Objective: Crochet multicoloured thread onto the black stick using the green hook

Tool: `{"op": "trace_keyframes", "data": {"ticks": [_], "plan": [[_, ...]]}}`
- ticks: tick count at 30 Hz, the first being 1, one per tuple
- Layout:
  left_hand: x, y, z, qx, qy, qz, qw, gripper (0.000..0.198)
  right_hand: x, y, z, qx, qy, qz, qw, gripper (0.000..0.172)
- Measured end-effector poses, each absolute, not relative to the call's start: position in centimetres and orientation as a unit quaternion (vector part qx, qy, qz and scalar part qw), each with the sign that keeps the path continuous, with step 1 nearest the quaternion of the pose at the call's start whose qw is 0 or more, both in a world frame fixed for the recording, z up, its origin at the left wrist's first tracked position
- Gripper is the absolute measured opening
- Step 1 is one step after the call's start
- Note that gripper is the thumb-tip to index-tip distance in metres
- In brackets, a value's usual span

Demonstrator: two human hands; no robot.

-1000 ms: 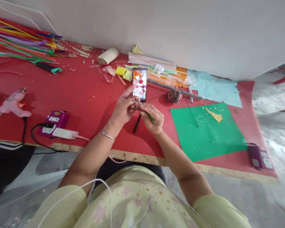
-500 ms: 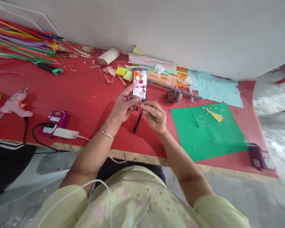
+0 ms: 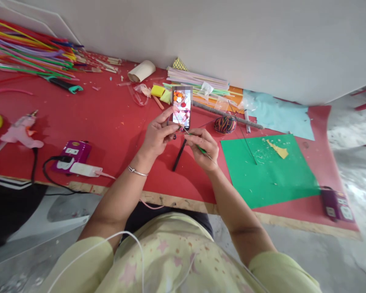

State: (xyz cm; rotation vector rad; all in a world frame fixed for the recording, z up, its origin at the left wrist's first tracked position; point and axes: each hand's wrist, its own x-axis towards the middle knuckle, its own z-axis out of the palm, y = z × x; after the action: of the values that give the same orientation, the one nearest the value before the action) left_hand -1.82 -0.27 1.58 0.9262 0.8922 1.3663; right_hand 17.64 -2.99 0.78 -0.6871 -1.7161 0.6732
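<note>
My right hand [image 3: 203, 149] is closed on a thin metal crochet hook with a green grip [image 3: 201, 149], its tip pointing up and left. My left hand [image 3: 158, 132] pinches dark yarn [image 3: 174, 136] at the hook's tip, its index finger raised. The small stitches between the fingertips are too fine to make out. From there a strand leads right toward a multicoloured yarn ball [image 3: 225, 124]. Just behind both hands a lit phone [image 3: 183, 106] stands on the red table, showing pictures. A black stick-like piece [image 3: 179, 155] lies below the hands.
Green sheet [image 3: 268, 175] with a yellow scrap lies right. Behind are a grey rod [image 3: 232, 116], pale sticks [image 3: 198, 77], light blue felt [image 3: 283, 114] and a cardboard tube [image 3: 142, 71]. Left are pipe cleaners [image 3: 27, 49], a pink glue gun [image 3: 20, 132] and a purple power block [image 3: 75, 154].
My right hand has shifted slightly right, drawing a little away from the left. The view has moved a touch. Both hands keep their hold.
</note>
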Motion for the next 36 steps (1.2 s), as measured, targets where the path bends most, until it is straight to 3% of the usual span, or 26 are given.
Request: {"op": "trace_keyframes", "data": {"ticks": [11,31,36], "plan": [[-1.3,-0.3,1.3,0.382,0.376,0.632,0.560,0.075,17.9,-2.8,1.2,-0.264,-0.767,0.221,0.542,0.036],[-0.7,-0.9,2.3,0.316,0.385,0.613,0.613,0.070,17.0,-3.9,1.8,-0.379,-0.705,0.195,0.566,0.018],[-0.3,-1.2,2.5,0.276,0.384,0.606,0.640,0.077,16.7,-3.9,1.4,-0.371,-0.670,0.248,0.594,0.017]]}}
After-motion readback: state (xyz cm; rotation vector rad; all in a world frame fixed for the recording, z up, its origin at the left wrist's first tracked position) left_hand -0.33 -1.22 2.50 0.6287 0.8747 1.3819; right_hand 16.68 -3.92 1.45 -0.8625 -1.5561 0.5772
